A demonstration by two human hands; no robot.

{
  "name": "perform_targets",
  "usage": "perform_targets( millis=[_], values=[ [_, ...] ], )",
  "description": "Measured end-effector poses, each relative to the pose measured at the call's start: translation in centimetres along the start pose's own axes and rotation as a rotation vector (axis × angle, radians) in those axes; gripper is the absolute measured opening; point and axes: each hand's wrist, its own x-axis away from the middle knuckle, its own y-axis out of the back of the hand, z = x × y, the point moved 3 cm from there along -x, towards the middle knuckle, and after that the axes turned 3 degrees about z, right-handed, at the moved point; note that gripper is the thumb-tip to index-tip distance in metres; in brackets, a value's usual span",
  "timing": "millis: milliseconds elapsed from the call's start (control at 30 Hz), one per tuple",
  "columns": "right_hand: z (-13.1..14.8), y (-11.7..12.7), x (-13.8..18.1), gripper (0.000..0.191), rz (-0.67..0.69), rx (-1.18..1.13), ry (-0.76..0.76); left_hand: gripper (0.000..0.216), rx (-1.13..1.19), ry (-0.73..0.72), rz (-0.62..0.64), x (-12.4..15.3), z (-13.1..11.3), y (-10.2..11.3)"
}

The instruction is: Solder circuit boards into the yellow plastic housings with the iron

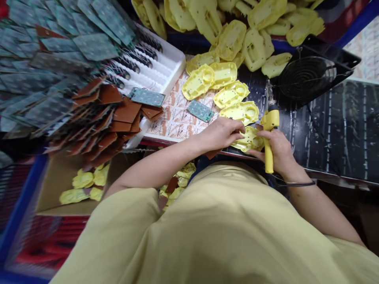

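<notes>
At the near edge of the bench lies a yellow plastic shell (250, 140), between my two hands. My left hand (223, 132) is over its left side with the fingertips pinched together; what they hold, if anything, is hidden. A yellow pistol-shaped soldering gun (269, 156) is gripped in my right hand (280, 150), its metal tip pointing away from me. The thumb of that hand reaches to the shell's near edge. More yellow shells (232, 94) lie open side up just beyond. Left of them rests a green circuit board (200, 111).
Stacked circuit boards (59, 47) and brown boards (91, 118) crowd the left, beside a white foam tray (168, 67) with wired black cylinders. Yellow shells (204, 19) are heaped at the back. A black fan (310, 75) stands right; a cardboard box (49, 189) sits lower left.
</notes>
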Motion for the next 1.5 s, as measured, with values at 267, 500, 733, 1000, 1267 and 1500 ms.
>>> perform_targets(
  millis=[267,500,733,1000,1267,1500],
  values=[
    [3.5,6.0,1.1,0.019,-0.198,0.075,0.021,0.022,-0.33,-0.123,0.023,0.8,-0.3,-1.2],
    [4.1,11.2,6.0,0.055,-0.298,0.207,0.016,0.018,-0.311,-0.199,-0.102,1.4,-0.2,-2.2],
    [4.6,7.7,7.3,0.043,-0.191,-0.061,-0.082,0.018,-0.32,-0.252,-0.147,1.6,0.1,-2.6],
    [4.1,6.4,6.9,0.01,-0.194,-0.059,0.0,0.02,-0.268,-0.243,-0.166,1.6,0.4,-2.5],
    [3.3,6.1,8.0,0.003,-0.078,-0.066,-0.04,0.022,-0.327,-0.253,-0.158,1.5,0.4,-2.8],
    [3.3,6.5,7.4,0.006,-0.073,-0.066,-0.012,0.024,-0.341,-0.264,-0.161,1.5,0.4,-2.6]
  ],
)
